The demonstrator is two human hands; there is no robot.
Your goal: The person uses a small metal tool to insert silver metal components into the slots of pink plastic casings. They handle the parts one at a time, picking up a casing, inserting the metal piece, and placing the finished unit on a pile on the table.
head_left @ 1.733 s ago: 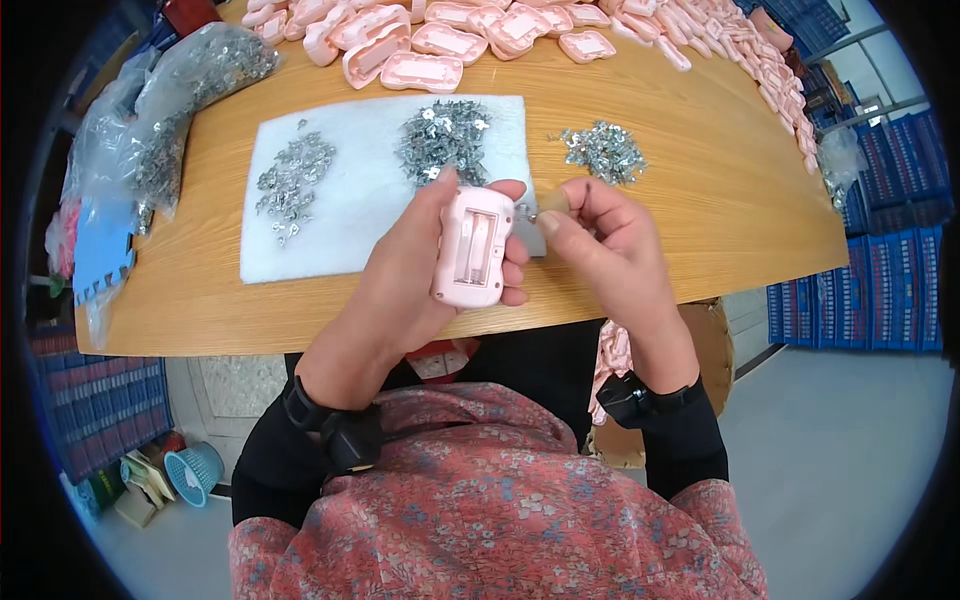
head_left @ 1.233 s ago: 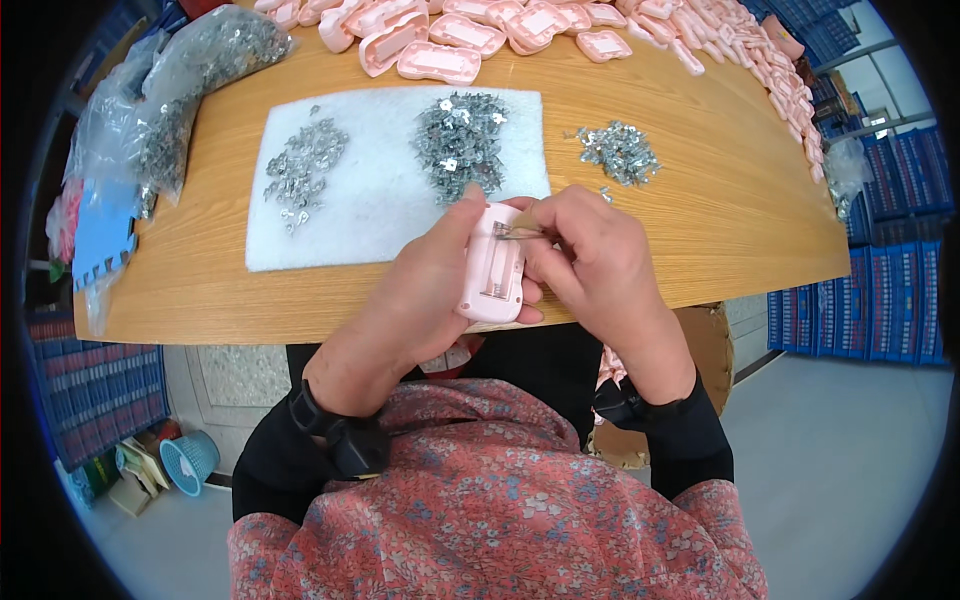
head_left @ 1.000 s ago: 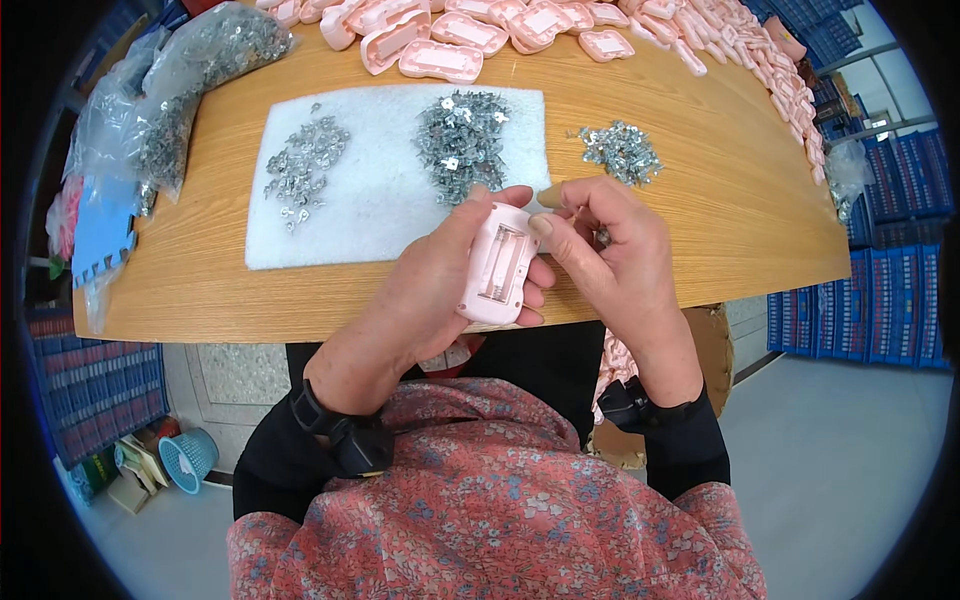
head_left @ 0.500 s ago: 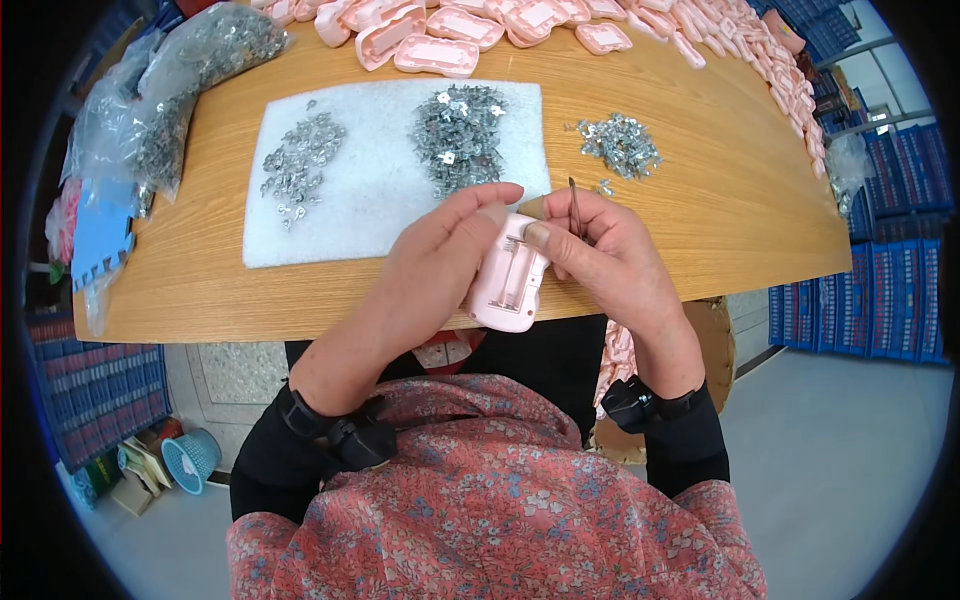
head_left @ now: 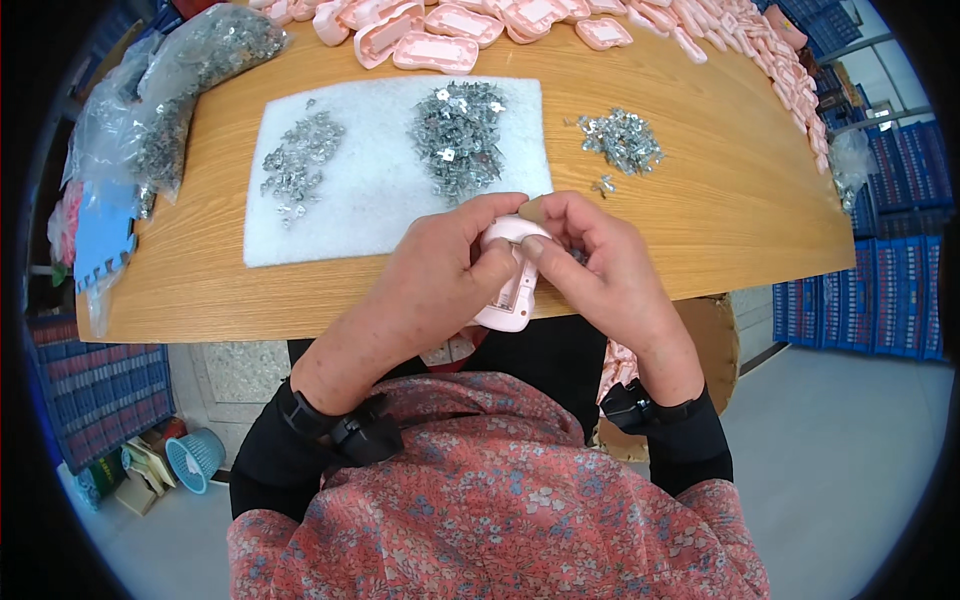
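A pale pink plastic housing (head_left: 507, 318) with a long battery compartment (head_left: 522, 285) is held between my two hands above the table's near edge. My left hand (head_left: 440, 262) is closed round its left side, the thumb lying over the compartment. My right hand (head_left: 598, 265) grips the upper right side, its thumb pressed on the compartment's far end. A brownish cover (head_left: 532, 209) sits on a right fingertip. Between the right fingers a bit of something dark shows; the tweezers seen earlier are mostly hidden. Any small metal part under the thumbs is hidden.
A white foam sheet (head_left: 375, 200) bears two piles of metal contacts, a sparse left pile (head_left: 303, 155) and a denser right pile (head_left: 458, 140). Another metal pile (head_left: 622, 142) lies on the wood. Pink housings (head_left: 465, 25) line the far edge. Bags of metal parts (head_left: 165, 130) stand left.
My left thumb has moved right onto the battery compartment, and both thumbs now meet near its far end. The tweezers, upright in my right hand before, have dropped mostly out of sight.
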